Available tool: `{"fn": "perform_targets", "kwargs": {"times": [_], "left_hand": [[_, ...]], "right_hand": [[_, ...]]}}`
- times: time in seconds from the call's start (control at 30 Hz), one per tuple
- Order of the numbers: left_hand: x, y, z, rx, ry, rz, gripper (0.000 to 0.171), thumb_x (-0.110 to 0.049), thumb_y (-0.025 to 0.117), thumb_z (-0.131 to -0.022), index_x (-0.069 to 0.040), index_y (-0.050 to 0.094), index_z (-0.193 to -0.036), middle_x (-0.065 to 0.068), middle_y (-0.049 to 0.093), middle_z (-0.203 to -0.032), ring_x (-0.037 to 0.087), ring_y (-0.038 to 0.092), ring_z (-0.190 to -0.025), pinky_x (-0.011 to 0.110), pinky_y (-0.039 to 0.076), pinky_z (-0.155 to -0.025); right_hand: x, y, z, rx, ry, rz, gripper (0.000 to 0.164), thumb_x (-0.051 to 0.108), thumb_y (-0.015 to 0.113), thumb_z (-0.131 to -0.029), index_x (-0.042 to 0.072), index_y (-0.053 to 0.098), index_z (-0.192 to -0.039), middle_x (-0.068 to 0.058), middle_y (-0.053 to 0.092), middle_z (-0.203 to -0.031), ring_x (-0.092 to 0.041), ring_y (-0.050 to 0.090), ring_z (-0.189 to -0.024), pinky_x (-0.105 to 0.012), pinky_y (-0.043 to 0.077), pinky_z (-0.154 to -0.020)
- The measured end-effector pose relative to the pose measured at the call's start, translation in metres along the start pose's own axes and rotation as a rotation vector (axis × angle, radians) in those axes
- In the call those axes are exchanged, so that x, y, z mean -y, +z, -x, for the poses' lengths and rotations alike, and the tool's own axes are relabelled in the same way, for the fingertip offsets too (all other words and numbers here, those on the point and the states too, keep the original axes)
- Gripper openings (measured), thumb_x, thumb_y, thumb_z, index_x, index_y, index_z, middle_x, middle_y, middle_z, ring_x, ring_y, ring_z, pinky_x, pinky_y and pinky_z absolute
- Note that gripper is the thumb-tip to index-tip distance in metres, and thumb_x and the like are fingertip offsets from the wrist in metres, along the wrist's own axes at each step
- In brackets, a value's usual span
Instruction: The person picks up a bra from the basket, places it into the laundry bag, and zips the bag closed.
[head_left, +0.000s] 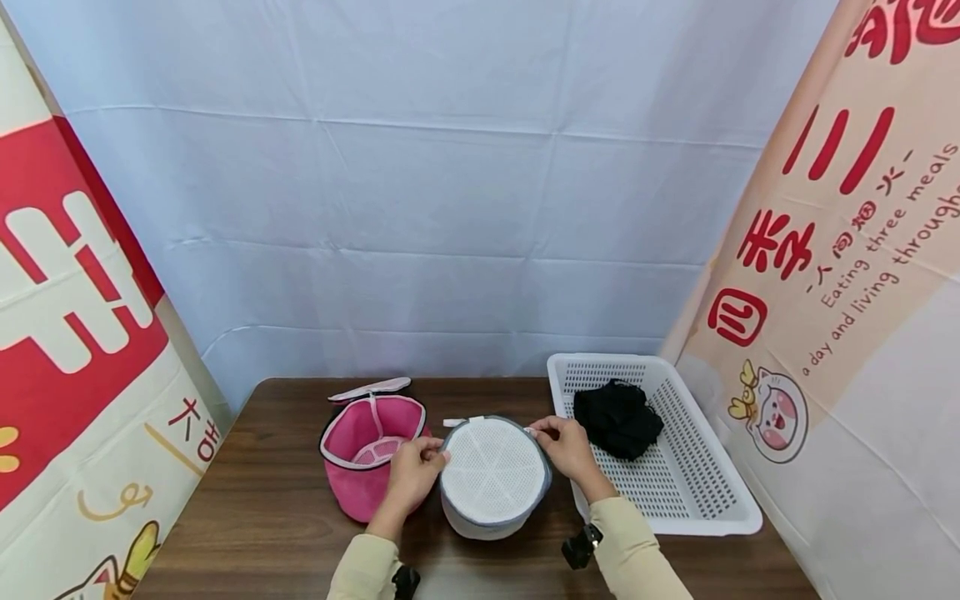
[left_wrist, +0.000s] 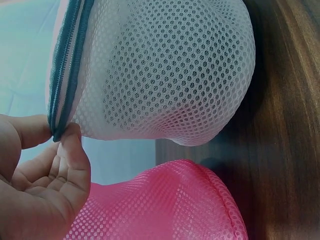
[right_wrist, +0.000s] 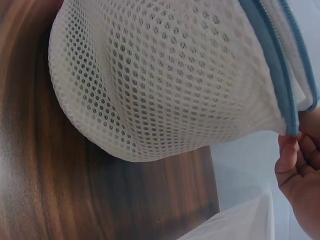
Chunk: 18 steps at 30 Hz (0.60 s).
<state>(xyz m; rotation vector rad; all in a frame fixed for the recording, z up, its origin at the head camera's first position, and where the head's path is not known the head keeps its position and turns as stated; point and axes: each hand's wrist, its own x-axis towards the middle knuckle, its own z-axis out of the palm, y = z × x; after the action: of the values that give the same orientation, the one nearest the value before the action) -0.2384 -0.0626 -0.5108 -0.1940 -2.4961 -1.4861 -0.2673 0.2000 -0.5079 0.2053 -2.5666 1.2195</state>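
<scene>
A round white mesh laundry bag (head_left: pixel 495 473) with a blue-grey zipper trim stands on the table, its flat lid facing up. My left hand (head_left: pixel 412 477) pinches the zipper edge on the left side; in the left wrist view, thumb and finger meet on the dark teal trim (left_wrist: pixel 60 100). On the other side, my right hand (head_left: pixel 567 452) pinches the rim at the blue trim (right_wrist: pixel 280 75). Near that hand, the lid edge stands apart from the body in the right wrist view. Just left of my left hand is a pink mesh laundry bag (head_left: pixel 352 487), unzipped with its lid folded back.
A white perforated plastic basket (head_left: pixel 693 475) stands on the right, holding a crumpled black cloth item (head_left: pixel 618 419). The brown wooden table (head_left: pixel 262 500) ends at a pale hanging cloth (head_left: pixel 442 208). Printed cloths hang at both sides.
</scene>
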Motion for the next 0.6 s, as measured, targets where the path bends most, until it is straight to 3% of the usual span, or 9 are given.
{"fn": "perform_targets", "kwargs": {"times": [0.1, 0.27, 0.37, 0.6], "left_hand": [[-0.003, 0.0, 0.002, -0.022, 0.074, -0.089, 0.017, -0.006, 0.071, -0.078, 0.003, 0.068, -0.092, -0.001, 0.057, -0.067, 0.011, 0.051, -0.062, 0.028, 0.043, -0.057], [-0.013, 0.001, 0.004, -0.119, 0.239, -0.353, 0.019, -0.007, 0.071, -0.076, 0.003, 0.067, -0.092, 0.009, 0.06, -0.075, 0.026, 0.059, -0.071, 0.039, 0.048, -0.064], [-0.019, 0.003, 0.003, -0.145, 0.264, -0.433, 0.02, -0.01, 0.072, -0.077, 0.001, 0.067, -0.093, 0.014, 0.062, -0.083, 0.031, 0.062, -0.077, 0.044, 0.049, -0.067], [-0.028, 0.006, -0.007, -0.128, 0.283, -0.501, 0.021, -0.015, 0.073, -0.077, -0.003, 0.069, -0.093, 0.012, 0.058, -0.083, 0.03, 0.06, -0.069, 0.041, 0.049, -0.059]], "right_hand": [[0.001, -0.001, 0.002, 0.0, 0.0, -0.008, 0.005, 0.003, 0.068, -0.083, 0.007, 0.069, -0.08, 0.001, 0.064, -0.075, -0.012, 0.054, -0.067, -0.028, 0.044, -0.06], [0.002, -0.001, 0.006, -0.01, -0.025, -0.012, 0.007, 0.002, 0.067, -0.083, 0.008, 0.07, -0.08, 0.002, 0.064, -0.075, -0.012, 0.054, -0.066, -0.026, 0.044, -0.058], [0.002, -0.001, 0.006, -0.014, -0.037, -0.019, 0.004, 0.004, 0.068, -0.083, 0.006, 0.069, -0.08, 0.002, 0.064, -0.075, -0.012, 0.054, -0.065, -0.026, 0.044, -0.057], [0.0, -0.002, 0.005, -0.01, -0.046, -0.036, 0.005, 0.008, 0.069, -0.083, 0.004, 0.069, -0.08, 0.003, 0.064, -0.074, -0.012, 0.054, -0.065, -0.026, 0.044, -0.057]]}}
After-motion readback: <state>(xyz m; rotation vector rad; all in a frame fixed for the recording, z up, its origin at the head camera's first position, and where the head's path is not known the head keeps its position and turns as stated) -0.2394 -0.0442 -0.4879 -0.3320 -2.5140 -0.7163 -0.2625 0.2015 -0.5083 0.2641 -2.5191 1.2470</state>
